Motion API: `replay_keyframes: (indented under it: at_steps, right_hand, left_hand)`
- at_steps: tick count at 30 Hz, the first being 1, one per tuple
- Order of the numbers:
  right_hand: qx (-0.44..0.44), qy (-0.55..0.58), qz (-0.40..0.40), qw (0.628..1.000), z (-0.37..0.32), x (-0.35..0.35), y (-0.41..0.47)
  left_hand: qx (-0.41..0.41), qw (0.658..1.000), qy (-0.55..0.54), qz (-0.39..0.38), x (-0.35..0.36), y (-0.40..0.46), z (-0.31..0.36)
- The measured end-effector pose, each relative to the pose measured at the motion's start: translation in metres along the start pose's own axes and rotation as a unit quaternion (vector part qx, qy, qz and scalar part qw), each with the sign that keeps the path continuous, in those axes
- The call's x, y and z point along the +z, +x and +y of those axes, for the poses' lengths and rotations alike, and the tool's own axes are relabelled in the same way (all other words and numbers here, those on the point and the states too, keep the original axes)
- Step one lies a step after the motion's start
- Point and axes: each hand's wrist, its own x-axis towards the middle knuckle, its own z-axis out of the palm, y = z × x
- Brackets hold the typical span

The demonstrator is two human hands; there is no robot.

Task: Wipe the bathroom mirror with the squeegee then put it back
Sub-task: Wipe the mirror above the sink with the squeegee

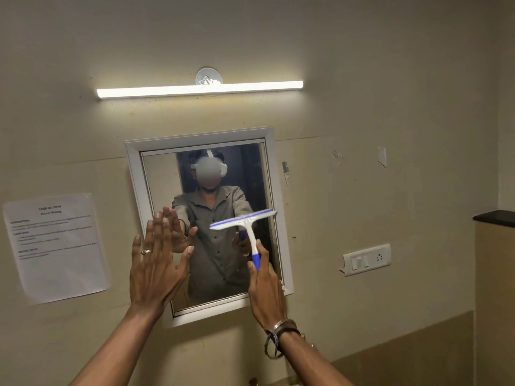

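We face a rectangular mirror in a smooth white moulded frame, hung slightly askew on a matte beige wall scuffed with small marks and scraps of peeled tape. Our right hand is wrapped around the blue grip of a T-shaped squeegee, thumb along the side of the handle. Its slim white plastic neck rises to a long white head edged with a thin blue rubber blade, tilted up toward the right and held in front of the right half of the glass; we cannot tell whether the blade touches it. A bangle and cords circle that wrist. Our left hand holds nothing, its palm flat and fingers spread toward the mirror's left edge, a metal ring on one finger. The two hands are apart. The glass reflects a person in a buttoned grey shirt with both arms raised. Above the mirror glows a long, narrow tube light. To the left a creased sheet of printed paper is stuck to the wall; to the right sits a white plastic switch-and-socket plate, and beyond it a dark, glossy ledge.
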Motion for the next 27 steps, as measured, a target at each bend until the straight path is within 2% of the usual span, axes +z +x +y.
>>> replay_keyframes:
  at_steps: [13, 17, 21, 24, 27]
  right_hand:
    - [0.105, -0.018, -0.068, 0.992, 0.053, 0.015, -0.073]
    - [0.051, 0.035, -0.026, 0.998, 0.023, 0.003, -0.06]
    - [0.001, 0.045, 0.026, 0.999, -0.016, -0.007, -0.005]
    - [0.004, 0.034, 0.027, 0.999, -0.023, -0.008, 0.019]
    - [0.002, 0.033, 0.009, 0.999, -0.009, -0.001, 0.007]
  left_hand:
    - [-0.005, 1.0, 0.006, -0.011, -0.002, -0.011, -0.01]
    - [-0.015, 1.0, 0.016, -0.023, -0.006, -0.01, -0.017]
    - [-0.023, 0.999, 0.023, -0.038, -0.009, -0.009, -0.02]
    - [-0.027, 0.998, 0.031, -0.041, -0.008, -0.01, -0.022]
    - [-0.027, 0.998, 0.034, -0.041, -0.006, -0.014, -0.026]
